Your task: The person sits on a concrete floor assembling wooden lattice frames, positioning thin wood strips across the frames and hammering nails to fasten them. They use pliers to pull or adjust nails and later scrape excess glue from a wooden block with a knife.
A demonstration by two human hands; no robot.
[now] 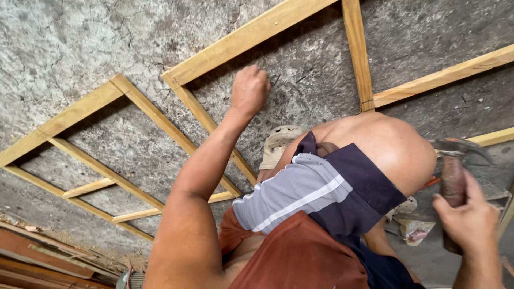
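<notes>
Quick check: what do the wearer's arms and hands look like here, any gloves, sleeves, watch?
Both arms are bare: no sleeves, no gloves. The left hand shows no ring or watch, and its forearm is uncovered up to the frame edge. The right hand is also ungloved, its wrist bare, with no band or markings visible.

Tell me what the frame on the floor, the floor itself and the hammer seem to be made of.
Frame: pale, unpainted wood strips, grain visible. Floor: grey, cracked and rough, likely bare concrete. Hammer, gripped by the right hand: dark head, probably metal; brown handle looks wooden, though blurred. The left hand is fisted near the frame; any contents are hidden.
</notes>
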